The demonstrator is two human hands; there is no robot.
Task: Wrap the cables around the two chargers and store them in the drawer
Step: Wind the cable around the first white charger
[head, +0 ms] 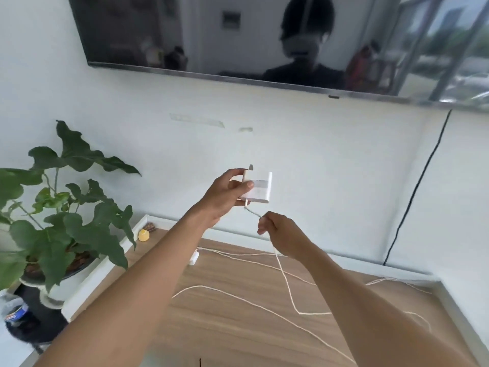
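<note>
1. left hand [225,193] grips the white charger [258,189] raised above the tabletop [238,327].
2. right hand [280,233] pinches its cable [284,279], which trails down onto the tabletop.
3. second charger [194,258] lies on the tabletop.

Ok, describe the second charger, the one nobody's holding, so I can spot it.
Start at the wooden top below the wall TV. Near its back left corner, right of the potted plant, lies a small white block with a white cable trailing off it. Unlike the other charger, gripped in the left hand, it rests on the wood.
</note>
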